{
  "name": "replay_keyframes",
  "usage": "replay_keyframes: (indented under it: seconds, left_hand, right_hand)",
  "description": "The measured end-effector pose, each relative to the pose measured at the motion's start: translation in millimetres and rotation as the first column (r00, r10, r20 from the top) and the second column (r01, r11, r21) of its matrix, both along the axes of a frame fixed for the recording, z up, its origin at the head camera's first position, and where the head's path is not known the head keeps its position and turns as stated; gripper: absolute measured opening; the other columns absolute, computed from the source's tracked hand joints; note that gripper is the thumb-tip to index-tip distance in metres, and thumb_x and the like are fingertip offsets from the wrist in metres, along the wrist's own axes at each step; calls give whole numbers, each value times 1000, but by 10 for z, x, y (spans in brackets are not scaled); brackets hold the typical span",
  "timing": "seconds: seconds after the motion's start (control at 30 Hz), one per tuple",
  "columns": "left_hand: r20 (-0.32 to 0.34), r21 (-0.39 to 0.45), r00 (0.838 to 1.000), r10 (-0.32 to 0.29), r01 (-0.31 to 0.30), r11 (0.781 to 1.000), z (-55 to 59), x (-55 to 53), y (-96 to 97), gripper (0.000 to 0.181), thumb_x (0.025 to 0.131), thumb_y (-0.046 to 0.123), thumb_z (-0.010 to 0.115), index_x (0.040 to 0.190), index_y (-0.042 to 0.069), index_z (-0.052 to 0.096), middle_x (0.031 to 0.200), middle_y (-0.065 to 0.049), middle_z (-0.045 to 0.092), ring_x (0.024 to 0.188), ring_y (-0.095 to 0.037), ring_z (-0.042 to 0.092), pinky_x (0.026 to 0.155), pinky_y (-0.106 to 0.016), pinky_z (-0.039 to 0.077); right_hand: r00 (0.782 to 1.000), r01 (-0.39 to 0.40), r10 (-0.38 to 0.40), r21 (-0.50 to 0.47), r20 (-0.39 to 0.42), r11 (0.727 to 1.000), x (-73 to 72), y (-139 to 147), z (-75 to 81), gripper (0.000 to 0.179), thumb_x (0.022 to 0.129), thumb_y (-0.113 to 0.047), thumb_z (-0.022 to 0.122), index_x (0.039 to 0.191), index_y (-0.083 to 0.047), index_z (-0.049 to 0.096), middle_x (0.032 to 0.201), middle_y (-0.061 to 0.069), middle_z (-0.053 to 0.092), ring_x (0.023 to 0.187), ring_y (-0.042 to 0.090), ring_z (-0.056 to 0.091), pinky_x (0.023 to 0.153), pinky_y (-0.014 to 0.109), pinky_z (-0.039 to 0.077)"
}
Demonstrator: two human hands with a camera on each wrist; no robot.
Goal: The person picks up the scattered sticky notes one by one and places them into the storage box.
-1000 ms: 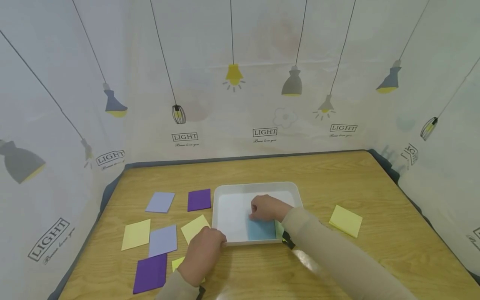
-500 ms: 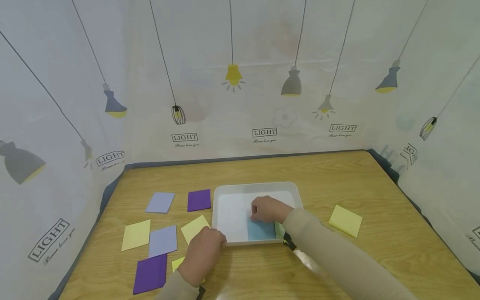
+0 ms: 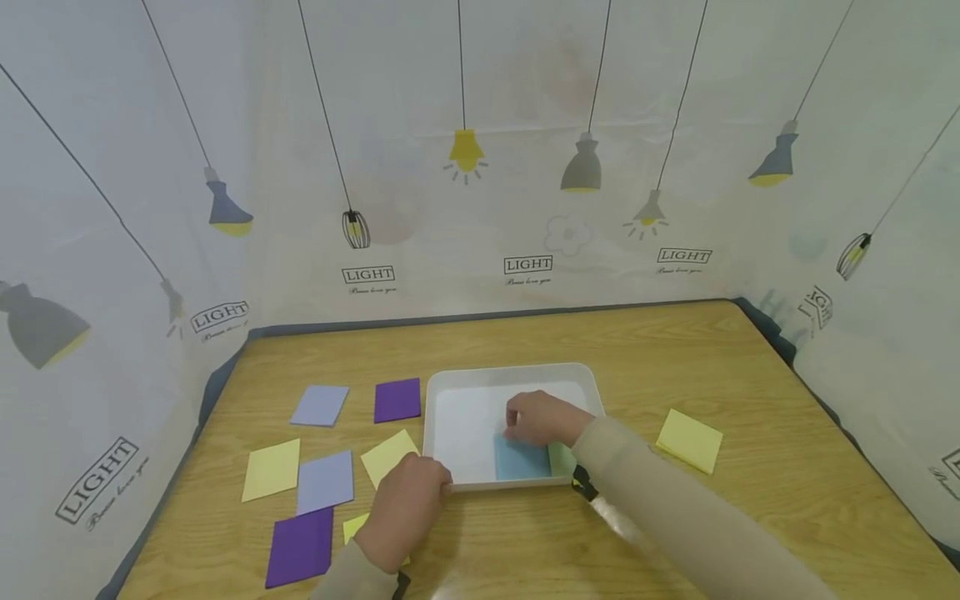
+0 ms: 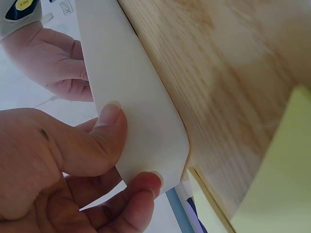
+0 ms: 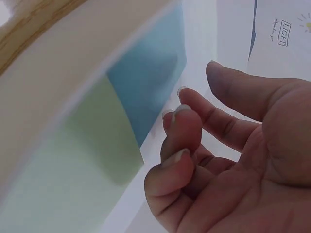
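Observation:
A white tray [image 3: 461, 425] lies on the wooden table. My left hand [image 3: 408, 508] grips its near left corner; in the left wrist view the thumb [image 4: 111, 128] presses the outer wall while the other fingers reach round the corner. Over the tray's middle is my right hand [image 3: 546, 417], at the far edge of a blue paper square [image 3: 521, 460]. The right wrist view shows its fingers loosely bent, the thumb [image 5: 233, 87] apart, and nothing between them. Beside the blue square, against the tray's near right side, lies a pale green square [image 5: 92, 150], partly behind the sleeve in the head view.
Left of the tray lie several paper squares: purple [image 3: 397, 401], lilac [image 3: 320, 405] and yellow [image 3: 272, 470]. One yellow square [image 3: 390, 458] sits close to the tray's left wall. To the right lies a yellow stack [image 3: 690, 442]. A printed curtain [image 3: 450, 242] encloses the table.
My right hand has shifted slightly to the right over the blue square's far edge. The left hand keeps its grip on the tray, and the paper squares stay where they were.

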State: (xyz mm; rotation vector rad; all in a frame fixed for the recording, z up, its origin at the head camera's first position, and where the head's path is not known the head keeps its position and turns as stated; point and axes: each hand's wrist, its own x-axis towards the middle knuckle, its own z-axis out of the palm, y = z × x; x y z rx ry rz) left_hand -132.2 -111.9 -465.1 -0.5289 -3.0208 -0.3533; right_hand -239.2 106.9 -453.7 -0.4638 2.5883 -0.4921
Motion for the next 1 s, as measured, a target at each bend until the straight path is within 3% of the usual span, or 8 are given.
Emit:
replay_keyframes:
  seconds: [0.4, 0.73, 1.0]
  left_hand:
    - [7, 0, 1000, 4, -4, 1000, 7, -6, 15, 28, 78, 0, 75, 57, 16, 66, 62, 6, 61, 62, -9, 47, 57, -29, 51]
    - [20, -2, 1000, 5, -5, 1000, 6, -15, 11, 18, 81, 6, 79, 66, 16, 76, 67, 4, 69, 66, -11, 58, 63, -33, 56]
    - [23, -11, 1000, 3, -2, 1000, 10, -13, 13, 25, 79, 0, 76, 61, 16, 71, 63, 5, 65, 62, -9, 50, 58, -29, 51]
  right_hand:
    - [999, 31, -31, -77, -7, 997, 45, 263, 150, 12, 97, -25, 68, 94, -14, 66, 93, 2, 66, 81, 16, 58, 71, 30, 49]
    - [994, 105, -110, -188, -15, 977, 111, 666, 156, 16, 98, -25, 67, 96, -9, 66, 90, 3, 63, 74, 17, 57, 64, 28, 49]
    - [989, 141, -146, -229, -3, 963, 211, 1002, 173, 20, 98, -27, 65, 101, -7, 65, 98, 7, 66, 84, 19, 59, 69, 31, 51]
